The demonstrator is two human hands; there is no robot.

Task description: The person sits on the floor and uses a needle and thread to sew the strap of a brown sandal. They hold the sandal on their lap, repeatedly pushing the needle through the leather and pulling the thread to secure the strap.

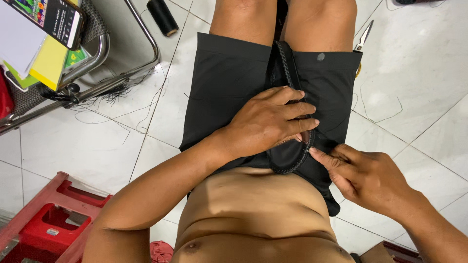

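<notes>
A black piece with a stitched, braided edge (pixel 288 68) lies along my lap, over my black shorts (pixel 229 83). My left hand (pixel 270 124) lies flat on it, fingers spread and pressing down across its middle. My right hand (pixel 363 175) is at the right side of the piece's lower rounded end (pixel 287 160), thumb and forefinger pinched against the edge there. Whether the fingers hold a needle or thread is hidden.
A black thread spool (pixel 163 17) lies on the white tiled floor at the top. Scissors (pixel 363 38) lie by my right knee. A metal chair (pixel 97 73) at the top left holds a phone (pixel 51 17) and papers. A red plastic stool (pixel 46 224) stands at the lower left. Loose threads litter the floor.
</notes>
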